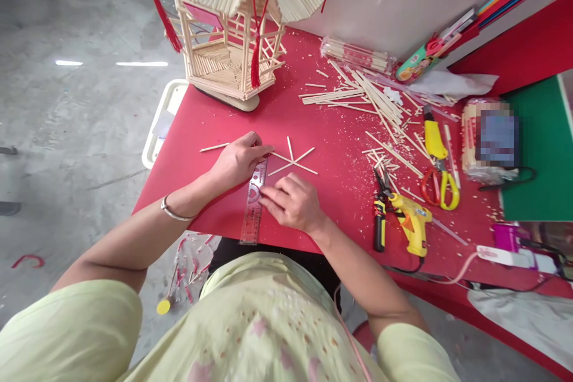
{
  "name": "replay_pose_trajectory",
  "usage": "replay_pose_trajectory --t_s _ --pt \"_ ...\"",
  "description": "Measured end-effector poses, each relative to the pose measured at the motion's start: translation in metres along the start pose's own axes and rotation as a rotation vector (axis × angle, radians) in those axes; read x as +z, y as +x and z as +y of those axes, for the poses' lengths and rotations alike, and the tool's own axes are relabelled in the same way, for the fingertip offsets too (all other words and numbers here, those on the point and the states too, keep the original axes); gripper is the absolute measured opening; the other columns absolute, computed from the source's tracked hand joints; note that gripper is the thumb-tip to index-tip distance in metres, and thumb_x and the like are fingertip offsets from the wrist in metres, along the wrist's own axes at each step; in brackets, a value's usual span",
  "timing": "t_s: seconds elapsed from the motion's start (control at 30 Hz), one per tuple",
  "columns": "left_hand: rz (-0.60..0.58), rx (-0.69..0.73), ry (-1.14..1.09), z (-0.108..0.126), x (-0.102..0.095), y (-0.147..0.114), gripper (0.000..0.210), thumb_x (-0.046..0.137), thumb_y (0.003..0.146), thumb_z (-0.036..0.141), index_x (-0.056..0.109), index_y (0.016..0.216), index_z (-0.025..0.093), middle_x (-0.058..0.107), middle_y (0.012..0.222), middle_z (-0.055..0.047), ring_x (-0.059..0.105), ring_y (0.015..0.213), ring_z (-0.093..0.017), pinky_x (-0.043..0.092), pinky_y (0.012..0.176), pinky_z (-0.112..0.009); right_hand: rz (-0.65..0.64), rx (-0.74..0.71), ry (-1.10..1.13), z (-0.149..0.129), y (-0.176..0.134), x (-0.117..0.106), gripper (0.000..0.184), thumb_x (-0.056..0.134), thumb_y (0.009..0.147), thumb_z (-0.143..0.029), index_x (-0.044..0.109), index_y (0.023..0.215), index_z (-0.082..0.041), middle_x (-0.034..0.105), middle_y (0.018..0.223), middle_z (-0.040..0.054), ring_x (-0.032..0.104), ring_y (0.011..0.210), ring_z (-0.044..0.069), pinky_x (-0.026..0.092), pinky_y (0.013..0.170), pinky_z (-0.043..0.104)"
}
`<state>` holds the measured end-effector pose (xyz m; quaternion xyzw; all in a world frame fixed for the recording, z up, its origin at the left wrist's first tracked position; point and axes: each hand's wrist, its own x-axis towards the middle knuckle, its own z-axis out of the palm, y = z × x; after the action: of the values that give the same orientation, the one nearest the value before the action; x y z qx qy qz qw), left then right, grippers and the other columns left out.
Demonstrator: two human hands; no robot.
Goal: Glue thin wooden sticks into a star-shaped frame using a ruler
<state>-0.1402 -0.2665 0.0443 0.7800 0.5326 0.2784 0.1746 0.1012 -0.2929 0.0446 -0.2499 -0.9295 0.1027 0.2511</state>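
Observation:
A clear ruler lies on the red tabletop, its near end close to the table's front edge. My left hand is closed at the ruler's far end, its index fingertip against the outer end of a stick. That stick belongs to a star of several thin wooden sticks meeting at one centre. My right hand has curled fingers, thumb and fingertips pinched at the ruler's right edge, just in front of the star. Left of my left hand, a single wooden stick rests on the table.
A wooden-stick pavilion with red tassels stands at the back left. Loose sticks and shavings spread rightward. Pliers, a yellow glue gun and scissors lie at the right, near packaged sticks and a cable.

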Motion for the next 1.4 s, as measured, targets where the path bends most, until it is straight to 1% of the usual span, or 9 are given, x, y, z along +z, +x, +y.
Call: replay_pose_trajectory --t_s 0.1,0.17,0.27,0.4,0.6,0.83,1.2,1.33,1.4 --pt "-0.014 -0.002 0.001 -0.001 0.0 0.0 0.044 0.048 0.1 0.025 0.078 0.131 0.022 0.067 0.108 -0.01 0.062 0.089 -0.02 0.053 0.079 -0.032 -0.087 -0.208 0.049 -0.01 -0.002 0.004 0.039 0.06 0.11 -0.054 0.078 0.133 -0.028 0.066 0.082 0.0021 0.055 0.076 0.018 0.044 0.066 0.032" --pt "-0.023 -0.001 0.006 -0.001 0.0 0.001 0.044 0.048 0.1 0.024 0.079 0.131 0.022 0.066 0.109 -0.01 0.062 0.088 -0.02 0.053 0.08 -0.033 -0.12 -0.262 0.065 -0.015 -0.002 0.008 0.046 0.056 0.11 -0.059 0.076 0.138 -0.028 0.068 0.083 0.0016 0.056 0.076 0.017 0.042 0.065 0.031" --pt "-0.022 -0.001 0.006 -0.001 -0.001 0.002 0.044 0.048 0.099 0.023 0.08 0.13 0.023 0.066 0.109 -0.01 0.062 0.089 -0.02 0.054 0.081 -0.033 -0.147 -0.244 0.067 -0.018 -0.002 0.013 0.05 0.053 0.11 -0.064 0.079 0.131 -0.026 0.069 0.083 0.0021 0.057 0.077 0.016 0.041 0.065 0.03" --pt "-0.026 0.002 0.004 0.001 -0.003 0.002 0.044 0.048 0.098 0.023 0.079 0.13 0.023 0.067 0.109 -0.009 0.062 0.09 -0.02 0.054 0.082 -0.032 -0.139 -0.231 0.078 -0.017 -0.001 0.012 0.047 0.056 0.11 -0.062 0.08 0.123 -0.023 0.069 0.081 0.0023 0.058 0.075 0.016 0.04 0.064 0.031" --pt "-0.037 -0.006 0.012 0.001 -0.003 0.002 0.047 0.047 0.097 0.021 0.079 0.132 0.021 0.067 0.111 -0.011 0.065 0.094 -0.022 0.056 0.084 -0.034 -0.157 -0.231 0.078 -0.018 0.0 0.009 0.05 0.054 0.11 -0.064 0.081 0.121 -0.023 0.071 0.08 0.0024 0.06 0.075 0.017 0.041 0.063 0.033" --pt "-0.034 -0.029 -0.007 0.0 -0.002 0.001 0.044 0.048 0.1 0.024 0.077 0.133 0.022 0.068 0.114 -0.011 0.066 0.096 -0.022 0.057 0.088 -0.035 -0.198 -0.219 0.083 -0.018 0.0 0.007 0.053 0.052 0.11 -0.064 0.081 0.122 -0.022 0.072 0.082 0.0042 0.06 0.076 0.018 0.042 0.065 0.032" --pt "-0.018 0.005 -0.001 -0.001 0.0 0.002 0.043 0.048 0.102 0.025 0.076 0.133 0.019 0.067 0.112 -0.011 0.067 0.096 -0.022 0.057 0.087 -0.035 -0.064 -0.265 0.129 -0.017 -0.003 0.011 0.046 0.062 0.108 -0.058 0.081 0.117 -0.017 0.072 0.082 0.0025 0.059 0.074 0.017 0.041 0.065 0.034" --pt "-0.01 0.007 -0.006 -0.001 0.0 0.002 0.042 0.049 0.102 0.025 0.077 0.133 0.019 0.067 0.112 -0.011 0.067 0.096 -0.022 0.058 0.087 -0.035 -0.077 -0.268 0.123 -0.017 -0.003 0.01 0.046 0.062 0.108 -0.059 0.081 0.117 -0.018 0.072 0.082 0.0028 0.059 0.074 0.017 0.04 0.064 0.034" --pt "-0.008 0.011 -0.011 -0.002 0.0 0.002 0.042 0.049 0.101 0.024 0.077 0.132 0.019 0.067 0.112 -0.011 0.067 0.095 -0.022 0.057 0.086 -0.035 -0.071 -0.23 0.095 -0.018 -0.002 0.008 0.044 0.061 0.108 -0.057 0.081 0.119 -0.02 0.072 0.079 0.0023 0.059 0.073 0.017 0.04 0.064 0.034"
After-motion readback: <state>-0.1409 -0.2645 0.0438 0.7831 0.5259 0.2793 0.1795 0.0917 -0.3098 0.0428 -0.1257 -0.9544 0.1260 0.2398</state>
